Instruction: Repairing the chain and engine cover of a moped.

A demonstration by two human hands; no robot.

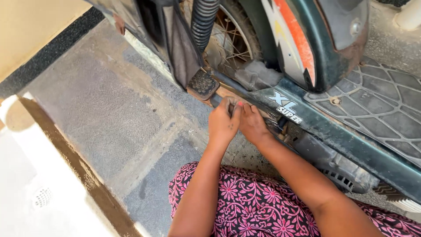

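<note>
Both hands worked at the moped's frame.
Left hand [222, 124] and right hand [252, 124], fingers curled together, pressed below the footrest [202, 83] at eleven o'clock; grip hidden, nothing visibly loosened.

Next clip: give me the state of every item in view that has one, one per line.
Left hand: fingers curled, pressed against the moped frame beside the other hand.
Right hand: fingers bent on the same spot; what it holds is hidden.
Footrest pedal: folded out, rusty.
Moped footboard: dusty, nothing on it.
Rear wheel: on the ground, spokes rusty.
Floor drain: covered by its grate.
</note>
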